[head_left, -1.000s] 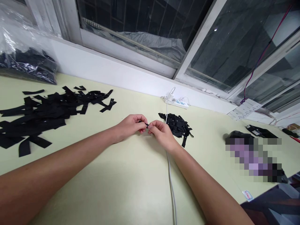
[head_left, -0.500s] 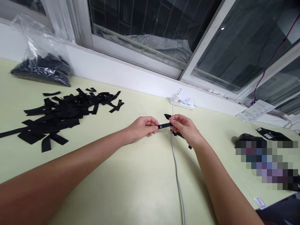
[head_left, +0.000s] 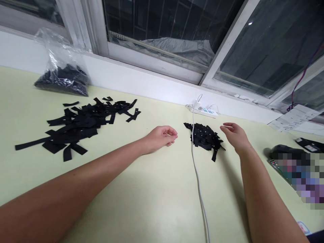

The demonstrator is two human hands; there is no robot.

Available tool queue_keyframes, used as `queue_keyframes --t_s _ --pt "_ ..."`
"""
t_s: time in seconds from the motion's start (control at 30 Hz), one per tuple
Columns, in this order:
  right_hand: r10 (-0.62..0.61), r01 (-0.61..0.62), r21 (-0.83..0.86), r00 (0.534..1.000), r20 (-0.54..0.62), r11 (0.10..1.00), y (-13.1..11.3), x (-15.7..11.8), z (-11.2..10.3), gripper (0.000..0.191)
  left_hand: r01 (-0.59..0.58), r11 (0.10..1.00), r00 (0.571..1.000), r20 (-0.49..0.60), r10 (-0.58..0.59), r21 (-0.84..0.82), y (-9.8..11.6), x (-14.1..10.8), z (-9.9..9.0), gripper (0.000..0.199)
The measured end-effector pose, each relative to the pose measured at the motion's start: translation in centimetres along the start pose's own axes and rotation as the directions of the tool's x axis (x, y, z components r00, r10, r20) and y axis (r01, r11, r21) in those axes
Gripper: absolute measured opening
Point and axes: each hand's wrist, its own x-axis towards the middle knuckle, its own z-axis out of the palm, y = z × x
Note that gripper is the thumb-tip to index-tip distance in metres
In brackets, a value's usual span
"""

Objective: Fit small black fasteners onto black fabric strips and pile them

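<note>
My left hand [head_left: 164, 139] hovers over the middle of the table, its fingers curled toward the thumb; no strip shows in it. My right hand [head_left: 235, 135] is just right of the smaller pile of black fabric strips [head_left: 206, 136], with thumb and fingers slightly apart and nothing between them. Small shiny spots dot the strips in this pile. To the left of my left hand spreads a larger, loose heap of black strips [head_left: 78, 125], some overlapping and some lying apart.
A clear plastic bag of black pieces [head_left: 63, 79] stands at the back left against the wall. A grey cable [head_left: 198, 189] runs down the table from a white power strip [head_left: 205, 110], crossing the smaller pile's left side. Dark items [head_left: 286, 152] lie at the right.
The black strip held between both hands is out of them. My right hand has moved right, uncovering the smaller pile. My left hand stays near the middle. The view has shifted slightly.
</note>
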Motion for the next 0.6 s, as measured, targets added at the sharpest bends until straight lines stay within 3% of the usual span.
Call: queue_keyframes --t_s 0.07,0.13,0.47,0.6 --pt "0.022 -0.027 -0.035 0.991 -0.136 0.999 0.7 0.4 0.5 0.042 -0.003 1.0 1.0 0.004 0.003 0.006 -0.2 0.1 -0.1 0.022" --pt "-0.007 0.0 -0.038 0.983 -0.182 0.999 0.6 0.3 1.1 0.04 -0.003 1.0 1.0 0.004 0.003 0.017 -0.2 0.0 -0.2 0.022" --pt "-0.151 0.151 -0.014 0.982 -0.11 0.988 -0.1 -0.8 3.2 0.036 0.002 1.0 1.0 0.011 -0.002 0.016 0.2 -0.2 0.0 0.016" --pt "-0.187 0.201 0.091 0.972 -0.14 0.975 -2.8 -2.7 2.4 0.028 -0.017 0.999 1.0 0.015 0.016 0.031 -0.1 -0.1 -0.1 0.015"
